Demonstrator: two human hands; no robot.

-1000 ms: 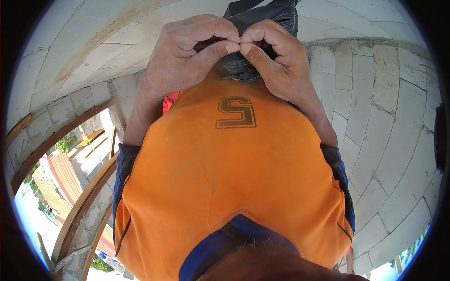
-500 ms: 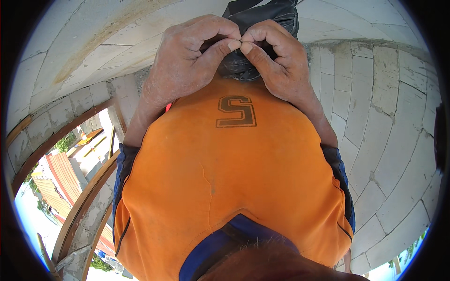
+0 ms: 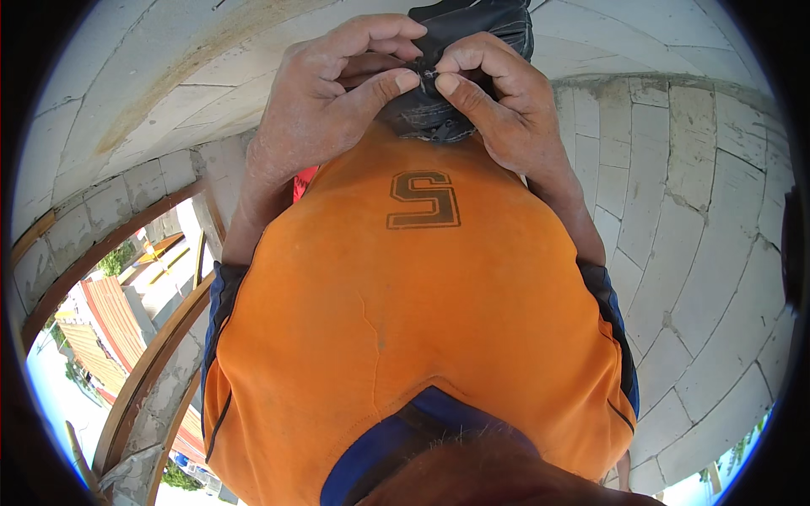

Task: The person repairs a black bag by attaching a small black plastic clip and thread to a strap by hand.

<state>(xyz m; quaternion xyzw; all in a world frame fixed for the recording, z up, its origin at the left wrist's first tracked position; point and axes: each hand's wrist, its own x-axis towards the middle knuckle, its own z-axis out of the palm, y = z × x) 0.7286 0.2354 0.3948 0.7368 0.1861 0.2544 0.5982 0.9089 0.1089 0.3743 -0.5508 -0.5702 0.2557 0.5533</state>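
Nearest: orange jersey shirt [image 3: 405, 337] w/ blue collar. At its lower hem, dark grey-black fabric waistband of trousers [image 3: 472, 51], held at belly. Left hand [image 3: 329, 101] and right hand [image 3: 498, 105] both pinch its top edge, thumb tips nearly touching. Looks soft, light, floppy; grip best at the stiffer seam. Beyond: pale stone block floor [image 3: 692, 219].

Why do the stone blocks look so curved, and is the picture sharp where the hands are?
Head view: the fisheye lens bends the pale block wall toward the dark round rim; bright daylight, soft shadows. Left hand and right hand look sharp, pinching dark fabric above the orange shirt.
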